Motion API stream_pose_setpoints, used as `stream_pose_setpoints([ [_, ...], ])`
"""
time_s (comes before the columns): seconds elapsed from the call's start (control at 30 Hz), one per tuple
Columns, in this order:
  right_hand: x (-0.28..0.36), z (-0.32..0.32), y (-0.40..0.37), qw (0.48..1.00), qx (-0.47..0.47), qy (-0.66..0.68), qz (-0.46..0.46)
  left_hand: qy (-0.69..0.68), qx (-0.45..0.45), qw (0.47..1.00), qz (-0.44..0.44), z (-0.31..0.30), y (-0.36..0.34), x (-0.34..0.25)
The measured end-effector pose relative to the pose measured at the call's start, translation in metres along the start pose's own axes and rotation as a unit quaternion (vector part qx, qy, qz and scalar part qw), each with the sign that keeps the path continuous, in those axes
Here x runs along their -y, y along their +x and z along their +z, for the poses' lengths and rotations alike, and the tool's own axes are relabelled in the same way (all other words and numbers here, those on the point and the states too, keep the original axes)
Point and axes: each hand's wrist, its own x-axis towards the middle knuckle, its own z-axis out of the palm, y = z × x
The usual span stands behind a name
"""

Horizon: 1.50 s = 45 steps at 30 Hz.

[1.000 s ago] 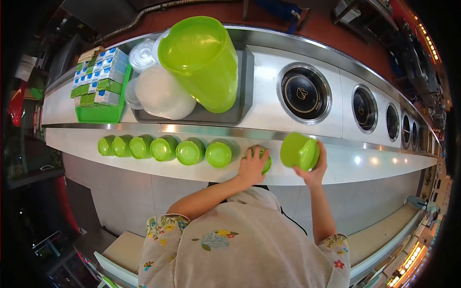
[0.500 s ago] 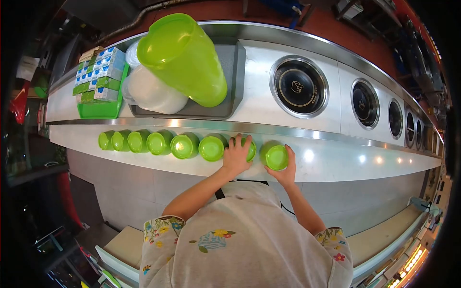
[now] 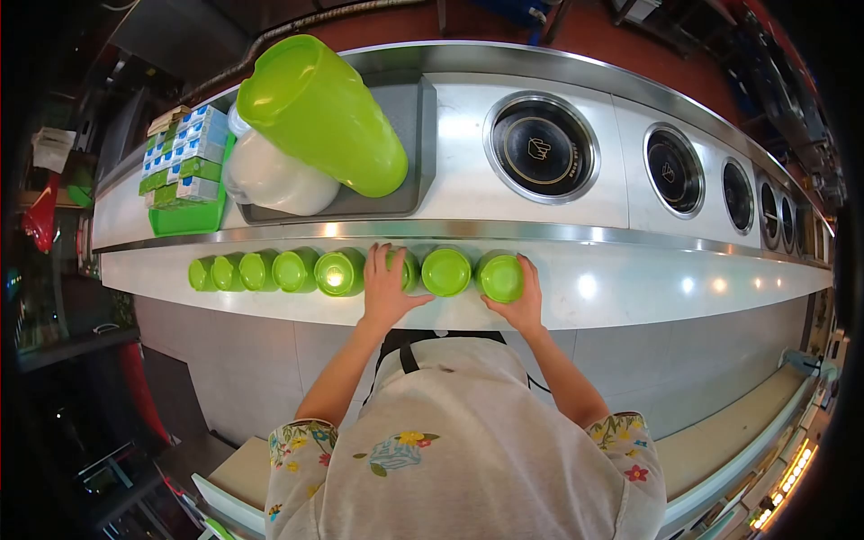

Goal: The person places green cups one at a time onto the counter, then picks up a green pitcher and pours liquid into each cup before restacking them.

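The right hand (image 3: pixel 519 301) is closed around a bright green round plastic cup (image 3: pixel 500 277), which is at the right end of a row of similar cups. The thumb is at the near side of this cup and the fingers are on its right side. The left hand (image 3: pixel 387 292) is not clenched: its fingers are spread over another green cup (image 3: pixel 409 272), partly hidden by them, and the thumb points toward the right. I cannot tell if it grips this cup firmly.

Between the two hands there is one uncovered green cup (image 3: pixel 446 271). To the left of the left hand, five more green cups (image 3: pixel 293 271) are placed in the same line. All of them are on a long white lower ledge (image 3: pixel 621 283).

Behind a shiny metal strip (image 3: pixel 468 230) is the higher white counter (image 3: pixel 459 162). On its left part, a grey rectangular tray (image 3: pixel 412 135) carries a tall lime-green container (image 3: pixel 337 121) and white rounded vessels (image 3: pixel 279 178). Beside it, a green tray (image 3: pixel 193 219) holds stacked small blue-white and green packs (image 3: pixel 186 157). To the right, round black cooktops with metal rims (image 3: pixel 541 147) are set in the counter.
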Motion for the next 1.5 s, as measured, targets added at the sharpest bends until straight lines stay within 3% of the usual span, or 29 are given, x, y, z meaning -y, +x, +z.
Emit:
stream_pose_setpoints([
  [0.2,-0.002,0.007,-0.006,0.999,-0.034,-0.032,-0.007,-0.006,0.045,0.999,-0.009,0.011,-0.006,0.028],
  [0.27,-0.001,0.007,-0.007,0.998,-0.009,0.023,0.056,-0.015,0.045,0.999,-0.009,0.015,-0.006,0.033],
  [0.4,0.042,-0.013,-0.012,0.995,-0.061,0.022,0.072,-0.025,0.022,0.999,-0.005,0.018,-0.008,0.033],
  [0.5,0.092,-0.025,-0.009,0.991,-0.135,0.010,-0.002,-0.034,0.002,0.999,0.014,0.019,-0.008,0.037],
  [0.57,0.125,-0.018,0.006,0.994,-0.062,0.090,-0.024,-0.035,-0.006,0.999,0.022,0.021,-0.008,0.036],
  [0.67,0.130,0.020,0.012,0.995,-0.028,0.085,-0.045,-0.028,0.008,0.999,0.013,0.018,-0.009,0.039],
  [0.9,0.110,0.068,-0.002,0.997,-0.070,-0.022,-0.024,-0.038,0.021,0.999,0.014,0.018,-0.009,0.043],
  [0.97,0.111,0.068,0.000,0.998,-0.032,-0.014,0.048,-0.051,0.041,0.998,-0.009,0.017,-0.009,0.041],
  [1.17,0.098,0.069,0.004,1.000,0.003,-0.008,0.028,-0.024,0.044,0.999,0.001,0.018,-0.009,0.041],
  [1.3,0.095,0.068,0.005,0.999,0.024,-0.008,0.029,-0.020,0.074,0.996,-0.037,0.004,-0.009,0.032],
  [1.37,0.090,0.070,0.002,0.999,0.011,0.031,0.016,-0.043,0.024,0.999,-0.016,-0.016,-0.019,0.027],
  [1.5,0.093,0.060,0.005,0.998,0.036,0.047,0.017,-0.054,0.036,0.998,-0.027,-0.103,-0.026,-0.007],
])
